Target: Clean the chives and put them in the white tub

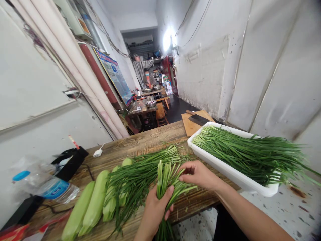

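Observation:
My left hand (158,205) is wrapped round a bunch of garlic chives (164,175), pale cut ends up and green leaves hanging below. Beside those ends, my right hand (199,174) is closed, thumb and fingers pinching at some stems splayed to the right. A loose pile of garlic chives (147,167) lies on the wooden table (100,155) just beyond, partly across several pale green zucchini (96,197). To the right, a white plastic tub (225,170) holds many more garlic chives (240,150), their leaf tips hanging over its far right end.
A cleaver (199,119) rests on a cutting board (192,127) behind the tub. At left are a water bottle (50,189), a black box (72,164) and a white charger (98,153). Farther back, a person (148,79) is beside tables with metal bowls (150,104).

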`<state>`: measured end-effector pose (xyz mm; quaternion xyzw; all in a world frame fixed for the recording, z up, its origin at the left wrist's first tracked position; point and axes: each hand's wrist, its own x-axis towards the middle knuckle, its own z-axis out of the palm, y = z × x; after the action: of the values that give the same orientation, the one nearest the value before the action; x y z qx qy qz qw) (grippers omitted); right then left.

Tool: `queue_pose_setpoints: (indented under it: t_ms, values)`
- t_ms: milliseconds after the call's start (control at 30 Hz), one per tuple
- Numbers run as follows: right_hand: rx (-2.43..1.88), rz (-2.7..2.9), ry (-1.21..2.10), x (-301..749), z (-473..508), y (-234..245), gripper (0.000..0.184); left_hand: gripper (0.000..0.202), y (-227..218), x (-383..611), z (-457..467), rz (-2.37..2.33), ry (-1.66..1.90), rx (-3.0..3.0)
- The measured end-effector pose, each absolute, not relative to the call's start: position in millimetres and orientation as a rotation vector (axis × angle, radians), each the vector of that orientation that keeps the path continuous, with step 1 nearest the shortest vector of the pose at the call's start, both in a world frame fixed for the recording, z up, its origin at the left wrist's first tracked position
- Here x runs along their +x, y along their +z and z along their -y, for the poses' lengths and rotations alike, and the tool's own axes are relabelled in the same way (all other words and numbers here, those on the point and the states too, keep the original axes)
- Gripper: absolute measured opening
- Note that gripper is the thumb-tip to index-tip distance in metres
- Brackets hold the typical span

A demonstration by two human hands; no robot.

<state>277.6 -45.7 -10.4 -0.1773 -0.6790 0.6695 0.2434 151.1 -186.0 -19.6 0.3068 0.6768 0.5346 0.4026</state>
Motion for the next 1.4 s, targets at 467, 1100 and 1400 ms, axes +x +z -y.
queue_pose_setpoints:
  t_ms: [467,1100,1400]
  values:
    - [-0.43,2.213,1.388,287,42,9,0.013,0.053,-21,154,183,-1.717,1.282,0.844]
    - [-0.532,1.742,2.424,272,26,-14,0.032,0.054,-25,155,182,-1.604,1.308,0.843]
    - [-0.153,2.416,1.831,283,23,12,0.02,0.057,-32,157,178,-1.617,1.253,0.865]
